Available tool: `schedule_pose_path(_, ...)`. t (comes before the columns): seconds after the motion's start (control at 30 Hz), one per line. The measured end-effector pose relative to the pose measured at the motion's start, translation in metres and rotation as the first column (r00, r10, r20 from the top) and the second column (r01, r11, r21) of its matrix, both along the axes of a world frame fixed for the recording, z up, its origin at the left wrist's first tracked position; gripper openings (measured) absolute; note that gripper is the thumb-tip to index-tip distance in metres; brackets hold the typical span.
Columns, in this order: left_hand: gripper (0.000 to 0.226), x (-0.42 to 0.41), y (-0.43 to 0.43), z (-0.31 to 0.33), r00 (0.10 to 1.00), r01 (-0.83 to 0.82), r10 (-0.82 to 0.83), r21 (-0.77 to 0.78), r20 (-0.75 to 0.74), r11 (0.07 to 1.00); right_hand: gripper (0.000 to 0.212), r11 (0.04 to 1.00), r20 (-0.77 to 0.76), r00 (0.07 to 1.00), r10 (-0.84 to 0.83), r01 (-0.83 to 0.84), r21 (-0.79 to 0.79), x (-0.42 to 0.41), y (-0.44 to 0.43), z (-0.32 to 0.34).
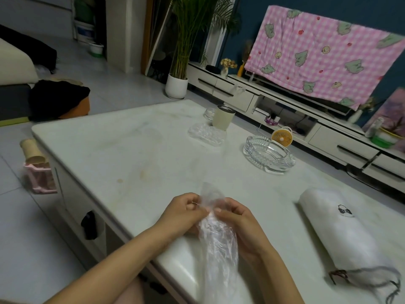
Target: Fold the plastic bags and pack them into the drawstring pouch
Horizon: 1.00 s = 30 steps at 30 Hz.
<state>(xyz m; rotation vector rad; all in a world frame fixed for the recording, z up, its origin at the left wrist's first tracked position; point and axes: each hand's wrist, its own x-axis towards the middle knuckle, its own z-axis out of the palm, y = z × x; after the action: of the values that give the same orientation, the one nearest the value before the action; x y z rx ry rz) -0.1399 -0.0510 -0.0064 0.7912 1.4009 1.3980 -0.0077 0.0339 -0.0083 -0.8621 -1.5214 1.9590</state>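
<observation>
Head view: left hand [186,208] and right hand [233,216] pinch a crumpled plastic bag [217,244] at the near edge of the tabletop [131,150].
The slick film may slip from the pinch and spring open, undoing any fold; the drawstring pouch [341,231] lies well apart, to the right.

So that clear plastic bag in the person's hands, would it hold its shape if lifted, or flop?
Probably floppy: the plastic bag lies crumpled and trails limply below where the left hand and right hand pinch it. Likely very light, since it is thin enough to see through. It might slide easily on the smooth table.
</observation>
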Motion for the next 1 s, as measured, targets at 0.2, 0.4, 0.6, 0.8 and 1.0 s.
schedule_pose_path(0.2,0.013,-0.003,0.003,-0.002,0.986,-0.052,0.062,-0.068,0.154,0.996,0.037,0.999,0.003,0.999,-0.04,0.04,0.032,-0.003,0.0,-0.002)
schedule_pose_path(0.4,0.031,-0.004,-0.001,0.002,0.923,0.206,-0.157,-0.107,0.351,0.973,0.051,0.969,0.051,0.996,-0.07,0.055,0.242,-0.005,-0.002,-0.005)
schedule_pose_path(0.6,0.012,-0.006,0.002,-0.004,0.999,0.047,-0.048,-0.137,-0.003,0.989,0.031,0.988,-0.043,0.987,-0.154,0.154,0.008,-0.003,0.001,0.0)
schedule_pose_path(0.8,0.013,-0.004,0.005,-0.009,0.993,-0.022,0.017,-0.04,-0.117,0.999,0.04,1.0,0.044,0.999,0.015,-0.015,0.012,-0.004,-0.004,-0.009)
schedule_pose_path(1.0,0.02,-0.008,0.007,-0.011,0.978,-0.146,0.147,0.02,-0.146,0.989,0.028,0.994,0.016,0.994,-0.107,0.107,0.019,-0.004,0.004,-0.006)
